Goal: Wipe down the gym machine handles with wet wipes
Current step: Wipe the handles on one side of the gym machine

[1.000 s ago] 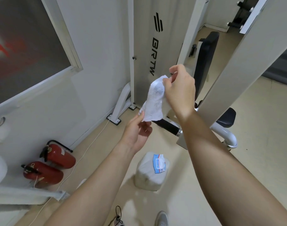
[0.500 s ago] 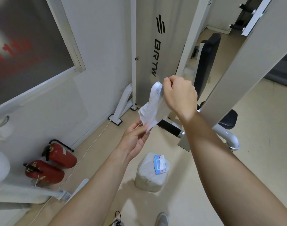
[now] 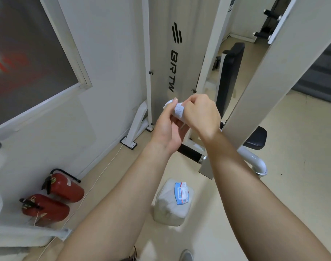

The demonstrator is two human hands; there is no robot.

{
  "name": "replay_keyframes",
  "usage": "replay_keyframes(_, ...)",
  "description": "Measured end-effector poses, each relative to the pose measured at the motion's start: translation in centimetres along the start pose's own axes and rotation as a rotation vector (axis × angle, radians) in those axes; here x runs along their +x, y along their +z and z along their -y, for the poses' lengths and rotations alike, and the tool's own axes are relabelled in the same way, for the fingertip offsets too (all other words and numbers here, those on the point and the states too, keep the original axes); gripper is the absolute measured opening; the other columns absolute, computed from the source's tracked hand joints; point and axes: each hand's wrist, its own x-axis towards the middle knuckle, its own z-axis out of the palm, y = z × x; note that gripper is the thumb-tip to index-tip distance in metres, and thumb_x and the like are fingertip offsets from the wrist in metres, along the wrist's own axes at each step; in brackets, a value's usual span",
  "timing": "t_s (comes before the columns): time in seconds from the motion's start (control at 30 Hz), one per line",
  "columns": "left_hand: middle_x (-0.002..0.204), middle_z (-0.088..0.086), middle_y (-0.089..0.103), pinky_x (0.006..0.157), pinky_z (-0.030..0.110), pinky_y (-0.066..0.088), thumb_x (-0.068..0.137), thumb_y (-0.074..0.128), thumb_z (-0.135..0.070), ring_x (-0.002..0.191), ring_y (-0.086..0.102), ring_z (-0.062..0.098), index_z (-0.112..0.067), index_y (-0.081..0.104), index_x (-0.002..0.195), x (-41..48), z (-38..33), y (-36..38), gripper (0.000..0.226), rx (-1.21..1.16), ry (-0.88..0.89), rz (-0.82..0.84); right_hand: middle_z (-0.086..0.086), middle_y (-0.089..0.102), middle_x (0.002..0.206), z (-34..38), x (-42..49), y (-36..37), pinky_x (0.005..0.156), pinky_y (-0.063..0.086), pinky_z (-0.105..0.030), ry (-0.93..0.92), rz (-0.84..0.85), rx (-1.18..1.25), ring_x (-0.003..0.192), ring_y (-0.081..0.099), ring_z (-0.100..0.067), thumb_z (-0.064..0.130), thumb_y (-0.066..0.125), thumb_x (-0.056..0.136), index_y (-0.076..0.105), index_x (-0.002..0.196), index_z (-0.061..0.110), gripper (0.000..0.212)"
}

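Observation:
A white wet wipe (image 3: 177, 110) is bunched between both hands at mid-frame. My left hand (image 3: 167, 129) holds it from below and the left, thumb on top. My right hand (image 3: 200, 115) pinches it from the right. Below the hands, a black-gripped machine handle (image 3: 191, 154) with a chrome end juts out from the white gym machine (image 3: 172, 59). The wet wipe pack (image 3: 173, 201), white with a blue label, sits on the floor near my arms.
Two red fire extinguishers (image 3: 55, 198) lie on the floor at the left by the wall, with a white cable (image 3: 97, 181) running past. A black padded seat (image 3: 257, 138) and backrest (image 3: 228, 76) sit behind a slanted white frame beam (image 3: 274, 76). My shoe (image 3: 186, 255) shows at the bottom.
The wipe hung open from my right hand before; now my left hand has risen to meet it and the wipe is gathered into a bundle between both hands.

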Motion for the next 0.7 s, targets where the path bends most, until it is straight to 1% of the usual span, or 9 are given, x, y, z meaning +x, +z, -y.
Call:
replay_keyframes(0.1, 0.104, 0.016, 0.072, 0.105, 0.037, 0.046, 0.098, 0.052, -0.02, 0.105, 0.066, 0.027, -0.003, 0.066, 0.112, 1.1, 0.0, 0.8, 0.025, -0.066, -0.037, -0.002, -0.006, 0.046, 0.128, 0.0, 0.0, 0.1, 0.092, 0.046, -0.041, -0.008, -0.079, -0.004, 0.123, 0.043, -0.029, 0.021, 0.049, 0.089, 0.058, 0.123, 0.018, 0.035)
replay_keyframes(0.17, 0.105, 0.018, 0.071, 0.101, 0.038, 0.048, 0.095, 0.053, -0.019, 0.104, 0.066, 0.03, -0.001, 0.063, 0.12, 1.4, 0.2, 0.8, 0.032, -0.097, -0.054, -0.004, -0.006, 0.047, 0.136, -0.1, 0.3, -0.3, 0.091, 0.044, -0.04, 0.071, 0.022, 0.039, 0.125, 0.047, -0.029, 0.024, 0.051, 0.089, 0.042, 0.139, 0.017, 0.052)
replay_keyframes(0.2, 0.106, 0.019, 0.072, 0.098, 0.038, 0.049, 0.094, 0.054, -0.02, 0.103, 0.067, 0.031, -0.001, 0.061, 0.124, 1.5, 0.3, 0.8, 0.037, -0.107, -0.058, 0.0, -0.004, 0.055, 0.125, -0.1, 0.5, -0.4, 0.083, 0.044, -0.037, 0.093, 0.077, 0.062, 0.116, 0.054, -0.029, 0.025, 0.05, 0.089, 0.046, 0.135, 0.019, 0.047)
replay_keyframes(0.27, 0.11, 0.018, 0.072, 0.099, 0.039, 0.048, 0.094, 0.054, -0.024, 0.104, 0.067, 0.031, -0.004, 0.062, 0.126, 1.8, 0.5, 0.6, 0.039, -0.118, -0.056, 0.009, 0.003, 0.056, 0.088, -0.3, 0.6, -0.4, 0.062, 0.038, -0.031, 0.044, 0.096, 0.087, 0.087, 0.055, -0.027, 0.02, 0.048, 0.086, 0.056, 0.092, 0.025, 0.011)
replay_keyframes(0.3, 0.11, 0.017, 0.072, 0.1, 0.039, 0.047, 0.094, 0.054, -0.028, 0.105, 0.067, 0.03, -0.005, 0.063, 0.126, 2.0, 0.5, 0.5, 0.04, -0.122, -0.056, 0.014, 0.003, 0.052, 0.081, -0.3, 0.4, -0.4, 0.057, 0.035, -0.03, -0.016, 0.056, 0.079, 0.081, 0.052, -0.026, 0.017, 0.047, 0.085, 0.051, 0.078, 0.029, 0.014)
replay_keyframes(0.4, 0.105, 0.013, 0.072, 0.098, 0.038, 0.049, 0.093, 0.057, -0.051, 0.102, 0.069, 0.027, -0.008, 0.069, 0.113, 2.0, 0.5, 0.6, 0.049, -0.074, -0.053, 0.016, -0.001, 0.062, 0.104, -1.0, -0.9, 0.2, 0.073, 0.048, -0.032, -0.167, -0.109, 0.072, 0.097, 0.06, -0.023, 0.014, 0.052, 0.088, 0.07, 0.099, 0.025, 0.024)
replay_keyframes(0.53, 0.079, 0.006, 0.067, 0.075, 0.032, 0.054, 0.092, 0.055, -0.061, 0.075, 0.068, 0.021, -0.013, 0.063, 0.086, 1.9, 0.0, 0.5, 0.05, -0.004, -0.005, -0.075, 0.0, 0.063, 0.102, -1.9, -4.0, 1.3, 0.076, 0.05, -0.039, -0.373, -0.252, -0.022, 0.093, 0.057, -0.025, 0.012, 0.059, 0.08, 0.075, 0.097, 0.02, 0.024)
replay_keyframes(0.63, 0.081, -0.003, 0.07, 0.07, 0.031, 0.051, 0.094, 0.058, -0.022, 0.07, 0.066, 0.011, -0.011, 0.066, 0.098, 2.4, -2.0, -0.8, 0.014, 0.355, 0.401, -0.361, -0.003, 0.066, 0.113, -3.0, -5.8, 2.0, 0.08, 0.044, -0.038, -0.482, -0.274, -0.197, 0.096, 0.056, -0.029, 0.017, 0.057, 0.078, 0.073, 0.091, 0.016, 0.021)
replay_keyframes(0.7, 0.098, -0.009, 0.071, 0.086, 0.026, 0.05, 0.081, 0.05, -0.003, 0.09, 0.065, 0.004, -0.014, 0.071, 0.101, 2.9, -4.1, -1.1, 0.031, 0.943, 0.807, -0.368, -0.008, 0.066, 0.123, -4.0, -6.5, 2.2, 0.083, 0.043, -0.04, -0.553, -0.243, -0.227, 0.101, 0.057, -0.031, 0.015, 0.054, 0.076, 0.069, 0.085, 0.01, 0.019)
